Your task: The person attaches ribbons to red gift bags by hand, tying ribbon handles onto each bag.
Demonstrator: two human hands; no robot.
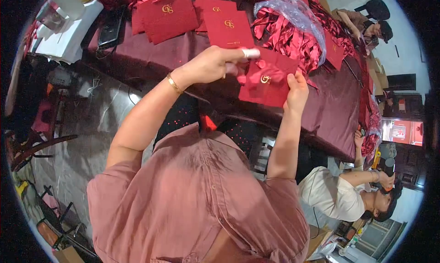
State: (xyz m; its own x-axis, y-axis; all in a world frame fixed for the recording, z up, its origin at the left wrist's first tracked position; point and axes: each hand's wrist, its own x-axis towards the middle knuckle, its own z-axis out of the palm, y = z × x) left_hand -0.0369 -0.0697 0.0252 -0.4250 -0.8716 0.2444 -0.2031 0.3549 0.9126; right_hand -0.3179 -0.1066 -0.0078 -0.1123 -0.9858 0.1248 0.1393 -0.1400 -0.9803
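Observation:
A flat red pouch [271,85] with a gold emblem is held up over the near side of the table. My right hand [297,92] grips its right edge, thumb on the front. At its upper left is my left hand [208,66], fingers curled and a white wrap on one fingertip. Blur near those fingers hides what they pinch, if anything. Loose red material sticks out at the pouch's left edge. Behind it lie more red pouches [228,28], and a stack of them [167,16] sits further left.
Dark red cloth covers the table [316,109]. A heap of red ribbons [288,38] spills from a clear plastic bag [286,4]. At the left are a black device [110,33] and white papers [62,45]. Two other people [337,194] are along the table at the right.

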